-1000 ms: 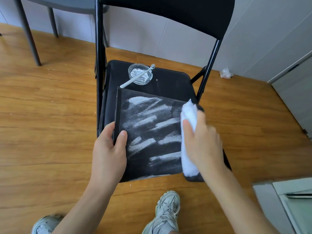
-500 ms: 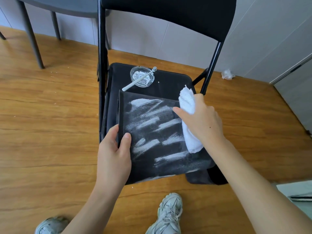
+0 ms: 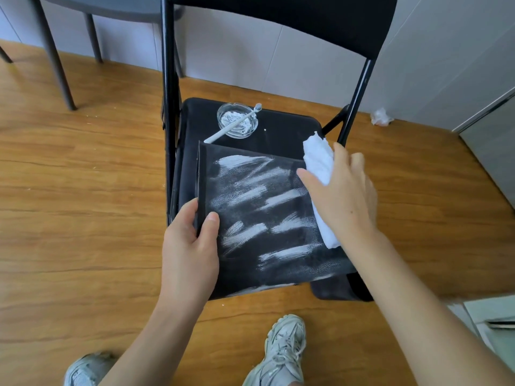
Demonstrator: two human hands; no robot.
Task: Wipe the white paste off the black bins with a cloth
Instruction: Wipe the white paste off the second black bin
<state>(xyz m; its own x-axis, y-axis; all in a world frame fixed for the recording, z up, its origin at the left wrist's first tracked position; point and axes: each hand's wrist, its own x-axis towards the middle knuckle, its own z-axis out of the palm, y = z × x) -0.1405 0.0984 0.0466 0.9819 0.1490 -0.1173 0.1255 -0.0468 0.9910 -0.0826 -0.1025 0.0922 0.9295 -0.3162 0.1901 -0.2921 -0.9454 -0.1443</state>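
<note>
A black bin (image 3: 250, 218) lies on a black chair seat (image 3: 281, 129), its broad side facing up and streaked with white paste (image 3: 245, 235). My left hand (image 3: 189, 252) grips the bin's left edge, thumb on the smeared face. My right hand (image 3: 342, 196) holds a folded white cloth (image 3: 320, 160) against the bin's upper right corner; the cloth sticks out above and below the palm.
At the back of the seat stands a glass dish (image 3: 237, 121) with white paste and a white toothbrush (image 3: 231, 125) across it. The chair backrest (image 3: 281, 20) rises behind. Wooden floor (image 3: 83, 190) surrounds; my shoes (image 3: 281, 349) are below, table legs (image 3: 53, 57) at far left.
My right hand has carried the cloth from the bin's right edge up toward its far right corner. My left hand keeps its grip on the left edge.
</note>
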